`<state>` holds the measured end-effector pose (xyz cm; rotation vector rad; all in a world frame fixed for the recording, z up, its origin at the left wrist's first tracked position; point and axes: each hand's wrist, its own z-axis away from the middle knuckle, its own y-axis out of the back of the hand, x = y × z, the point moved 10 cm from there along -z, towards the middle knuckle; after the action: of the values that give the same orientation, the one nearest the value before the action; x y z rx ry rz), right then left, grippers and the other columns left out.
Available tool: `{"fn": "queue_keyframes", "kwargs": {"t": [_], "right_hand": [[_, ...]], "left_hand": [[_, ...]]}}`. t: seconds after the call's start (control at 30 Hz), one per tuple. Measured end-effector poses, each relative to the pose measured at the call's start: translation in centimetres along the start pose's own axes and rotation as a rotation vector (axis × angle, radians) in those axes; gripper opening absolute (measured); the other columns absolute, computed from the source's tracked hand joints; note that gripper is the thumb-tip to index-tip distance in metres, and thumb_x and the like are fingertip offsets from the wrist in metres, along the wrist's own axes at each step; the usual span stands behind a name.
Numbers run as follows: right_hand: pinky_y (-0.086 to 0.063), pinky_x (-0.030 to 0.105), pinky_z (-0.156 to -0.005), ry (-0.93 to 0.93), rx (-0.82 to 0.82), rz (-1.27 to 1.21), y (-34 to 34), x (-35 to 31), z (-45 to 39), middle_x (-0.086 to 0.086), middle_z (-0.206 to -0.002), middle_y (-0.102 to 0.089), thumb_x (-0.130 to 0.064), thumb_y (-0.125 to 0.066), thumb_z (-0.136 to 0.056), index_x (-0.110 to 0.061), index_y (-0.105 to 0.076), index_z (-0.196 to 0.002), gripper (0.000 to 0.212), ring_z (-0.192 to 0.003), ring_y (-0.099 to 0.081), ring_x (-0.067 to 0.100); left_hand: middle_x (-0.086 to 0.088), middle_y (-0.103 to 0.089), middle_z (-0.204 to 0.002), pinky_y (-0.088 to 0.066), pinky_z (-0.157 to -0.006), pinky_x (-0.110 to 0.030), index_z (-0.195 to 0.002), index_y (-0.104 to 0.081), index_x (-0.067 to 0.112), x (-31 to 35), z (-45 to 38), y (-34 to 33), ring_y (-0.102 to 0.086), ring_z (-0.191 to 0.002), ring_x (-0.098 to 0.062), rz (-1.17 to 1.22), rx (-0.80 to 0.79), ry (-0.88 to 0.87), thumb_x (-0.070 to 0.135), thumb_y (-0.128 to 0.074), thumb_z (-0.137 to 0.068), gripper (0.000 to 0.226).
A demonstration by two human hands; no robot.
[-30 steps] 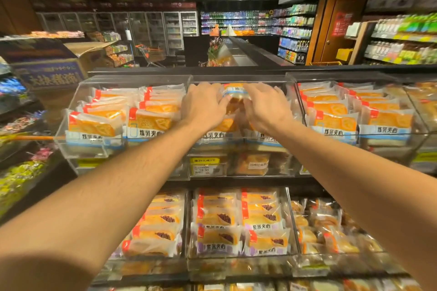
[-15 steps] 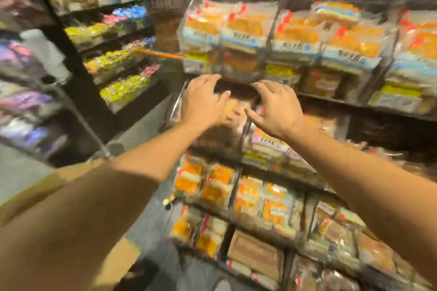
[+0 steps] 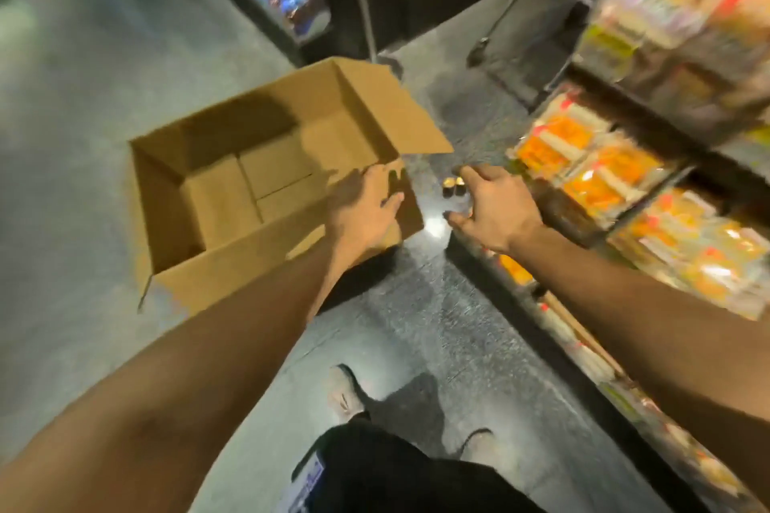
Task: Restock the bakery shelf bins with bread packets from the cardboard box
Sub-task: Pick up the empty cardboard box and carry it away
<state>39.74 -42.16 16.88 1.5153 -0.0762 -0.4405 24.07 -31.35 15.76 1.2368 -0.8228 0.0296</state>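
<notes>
Brown cardboard fills the left centre of the frame: the cardboard box point(image 3: 266, 187) sits on the grey floor point(image 3: 83, 96) with its flaps up, and from what I see its bottom is bare, with no bread packets showing inside. My left hand point(image 3: 366, 208) hangs over the box's near right corner, fingers spread and holding nothing; I cannot tell whether it touches the rim. My right hand point(image 3: 491, 208) is apart from it, over the floor between box and shelving, fingers loosely curled and also empty. The bread packets point(image 3: 583, 167) I can make out are all in the shelf bins point(image 3: 675, 175) along the right edge, orange and white, badly blurred.

The main risk as I judge it: I reach in for stock that is not there and lose time, or I grab the box by one flap point(image 3: 400, 117), which looks thin and would fold or tear under a one-sided lift. If I swing the box up, it could clip the lower bins on the right, which sit near it, and knock packets loose. My shoes point(image 3: 346, 396) stand at lower centre just beside the box's near wall, so a step forward could kick it. A small dark object point(image 3: 454, 189) lies on the floor beside my right fingertips; I cannot identify it, and it is underfoot trouble.
</notes>
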Motion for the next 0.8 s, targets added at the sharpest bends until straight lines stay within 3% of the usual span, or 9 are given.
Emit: {"fn": "queue_keyframes", "kwargs": {"t": [0.13,0.3,0.4,0.57,0.7,0.8], "right_hand": [[-0.045,0.045,-0.098,0.055,-0.135,-0.059,-8.0,-10.1,-4.5,0.011,-0.142,-0.050,-0.052,-0.066,-0.082,-0.019,-0.044,-0.143,0.073,-0.125,-0.050,0.036],[-0.041,0.038,-0.103,0.057,-0.277,-0.140,-15.9,-19.9,-9.3,0.007,-0.140,-0.051,-0.055,-0.065,-0.081,-0.019,-0.044,-0.142,0.074,-0.125,-0.049,0.030],[-0.042,0.031,-0.102,0.072,-0.260,-0.180,-18.5,-22.7,-12.7,0.004,-0.137,-0.053,-0.057,-0.069,-0.075,-0.018,-0.048,-0.141,0.079,-0.122,-0.051,0.025],[-0.036,0.046,-0.108,0.142,-0.283,0.081,-23.1,-23.9,-19.7,0.009,-0.141,-0.047,-0.049,-0.078,-0.074,-0.026,-0.043,-0.141,0.079,-0.129,-0.044,0.031],[-0.022,0.054,-0.114,0.167,-0.436,0.258,-27.3,-21.5,-24.2,0.008,-0.149,-0.038,-0.045,-0.077,-0.077,-0.029,-0.032,-0.148,0.085,-0.140,-0.032,0.031],[-0.038,0.046,-0.104,0.166,-0.597,0.309,-30.0,-18.8,-26.3,0.006,-0.129,-0.058,-0.034,-0.073,-0.085,-0.027,-0.042,-0.139,0.062,-0.122,-0.052,0.029]], "left_hand": [[-0.007,-0.060,-0.135,-0.050,-0.098,-0.039,-0.141,-0.048,0.027,-14.2,0.4,2.6,-0.058,-0.119,-0.031,-0.077,-0.028,0.164,0.049,-0.064,-0.088,0.059],[-0.009,-0.055,-0.138,-0.048,-0.101,-0.040,-0.145,-0.042,0.025,-29.3,0.9,4.7,-0.056,-0.120,-0.033,-0.149,-0.137,0.354,0.047,-0.067,-0.088,0.066],[-0.008,-0.050,-0.144,-0.045,-0.106,-0.040,-0.145,-0.041,0.028,-36.2,0.1,5.5,-0.053,-0.126,-0.030,-0.171,-0.152,0.453,0.049,-0.073,-0.080,0.076],[-0.007,-0.037,-0.155,-0.037,-0.114,-0.039,-0.151,-0.031,0.033,-41.0,-3.8,4.2,-0.039,-0.139,-0.030,-0.230,-0.196,0.494,0.046,-0.080,-0.075,0.092],[-0.004,-0.024,-0.162,-0.028,-0.119,-0.043,-0.156,-0.021,0.034,-41.9,-6.8,0.8,-0.029,-0.145,-0.031,-0.210,-0.327,0.495,0.037,-0.080,-0.078,0.097],[-0.003,-0.040,-0.155,-0.037,-0.113,-0.043,-0.154,-0.022,0.039,-43.3,-8.0,-2.2,-0.045,-0.135,-0.031,-0.233,-0.444,0.555,0.043,-0.073,-0.085,0.086]]}}
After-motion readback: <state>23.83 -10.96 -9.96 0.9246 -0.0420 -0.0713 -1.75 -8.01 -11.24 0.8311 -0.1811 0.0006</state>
